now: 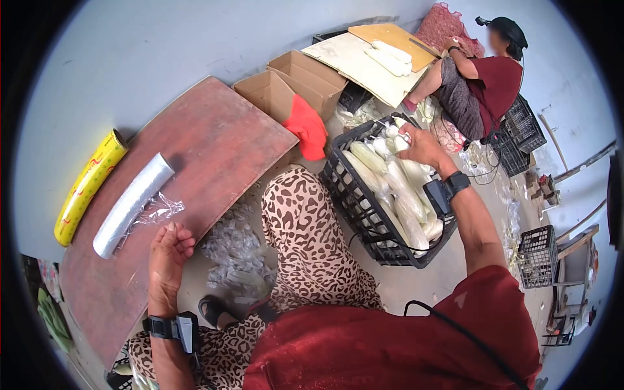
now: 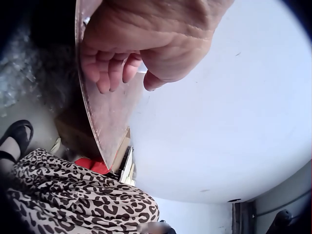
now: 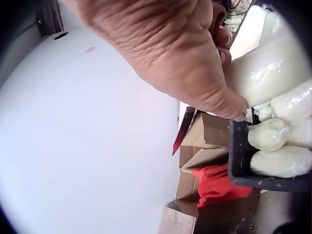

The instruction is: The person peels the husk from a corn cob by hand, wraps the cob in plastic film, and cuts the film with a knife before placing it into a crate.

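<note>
A black plastic crate (image 1: 364, 224) full of long white radishes (image 1: 406, 201) in clear film stands at the right knee. My right hand (image 1: 426, 148) is at its far end and grips a film-wrapped white radish (image 3: 273, 68), thumb on the near side; its other fingers are partly hidden in the right wrist view. My left hand (image 1: 170, 250) hangs over the near edge of the reddish board (image 1: 208, 143), fingers loosely curled and holding nothing. Just beyond it lies a roll of clear cling film (image 1: 133, 205), with a loose crumpled end (image 1: 159, 209) towards the hand.
A yellow patterned roll (image 1: 90, 188) lies at the board's wall side. Cardboard boxes (image 1: 305, 81) and a red cloth (image 1: 305, 130) stand beyond the board. Crumpled plastic (image 1: 237, 253) covers the floor between board and knee. Another person (image 1: 491, 84) sits by a pale board (image 1: 344, 58) with white radishes.
</note>
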{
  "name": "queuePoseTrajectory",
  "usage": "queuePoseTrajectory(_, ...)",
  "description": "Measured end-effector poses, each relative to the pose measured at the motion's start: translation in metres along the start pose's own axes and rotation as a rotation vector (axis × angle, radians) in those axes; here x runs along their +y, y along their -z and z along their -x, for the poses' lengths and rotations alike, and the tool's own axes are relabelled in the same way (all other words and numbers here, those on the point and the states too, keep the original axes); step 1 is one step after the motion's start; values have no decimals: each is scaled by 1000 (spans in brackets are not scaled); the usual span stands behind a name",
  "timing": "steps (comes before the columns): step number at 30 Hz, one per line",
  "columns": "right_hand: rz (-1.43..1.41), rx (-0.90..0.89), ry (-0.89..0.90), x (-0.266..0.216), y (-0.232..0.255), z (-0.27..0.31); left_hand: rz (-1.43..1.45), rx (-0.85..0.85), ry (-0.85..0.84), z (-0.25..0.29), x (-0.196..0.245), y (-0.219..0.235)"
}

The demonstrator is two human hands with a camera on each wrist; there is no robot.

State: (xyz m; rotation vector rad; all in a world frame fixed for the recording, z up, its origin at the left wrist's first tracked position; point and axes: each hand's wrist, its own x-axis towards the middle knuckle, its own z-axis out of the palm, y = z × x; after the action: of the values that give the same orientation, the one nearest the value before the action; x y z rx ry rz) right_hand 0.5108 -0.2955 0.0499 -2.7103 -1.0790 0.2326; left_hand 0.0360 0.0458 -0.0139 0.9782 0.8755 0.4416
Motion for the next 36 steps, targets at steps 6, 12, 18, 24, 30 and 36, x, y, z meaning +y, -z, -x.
queuePoseTrajectory(6, -119, -113, -69, -14, -27, 24, -44, 10, 18, 2, -3, 2)
queuePoseTrajectory(12, -152, -157, -67, -5, -45, 54, -87, 22, 19, 4, -4, 0)
queuePoseTrajectory(18, -178, -232, -161, -8, -58, 80, -82, 13, 35, 0, -10, 2)
queuePoseTrajectory(24, -64, -108, -64, -2, -90, 81, -81, 12, 44, 0, -11, 1)
queuePoseTrajectory(30, 27, -254, -115, -13, -77, 72, -93, 36, 51, 4, -10, 3)
queuePoseTrajectory(36, 10, -193, -174, -14, -64, 64, -81, 35, 37, 3, -8, 4)
